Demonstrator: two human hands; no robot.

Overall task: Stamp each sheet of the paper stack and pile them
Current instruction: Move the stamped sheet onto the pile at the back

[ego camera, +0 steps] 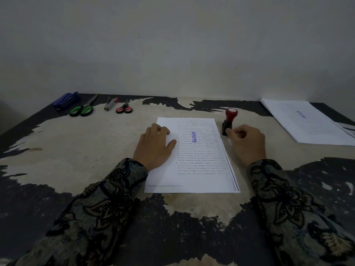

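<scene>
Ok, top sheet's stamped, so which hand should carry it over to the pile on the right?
Probably the left hand: it rests flat on the stamped sheet. The right hand is beside the sheet, fingers curled at the base of the stamp, though it lies nearer the pile.

Left hand [156,144] on stamped sheet [199,160], right hand [246,143] beside stamp [229,120].

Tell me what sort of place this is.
Probably a plain office or home desk for paperwork. A printed sheet bearing a blue stamp mark lies on the worn table against a bare wall; a red-handled stamp stands beside it, and scissors and a stapler line the far edge.
</scene>
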